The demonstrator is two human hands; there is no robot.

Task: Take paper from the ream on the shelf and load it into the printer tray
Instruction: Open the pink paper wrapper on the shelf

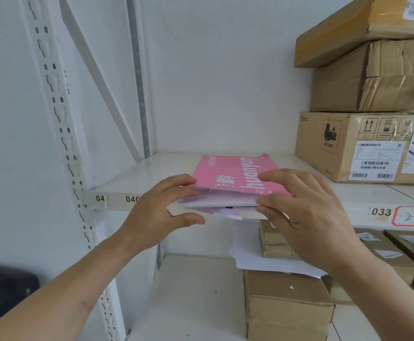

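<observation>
Ream (235, 178): pink wrapper torn open, white sheets exposed.

we see a pale wall (213, 70) behind white metal shelving (132, 173), its slotted upright (61, 119) at left, evenly lit.

Hands: two, left hand (156, 212) and right hand (309, 212), both at ream's near edge.
Pink-wrapped ream (235, 178): one, between hands.
Cardboard boxes (363, 146) stacked beyond right hand: three.
Cardboard boxes on lower shelf (287, 306) below right hand: at least four, others cut off.
Loose white sheets (252, 254) under right hand: count unclear.
Shelf number labels (381, 212): three.
</observation>
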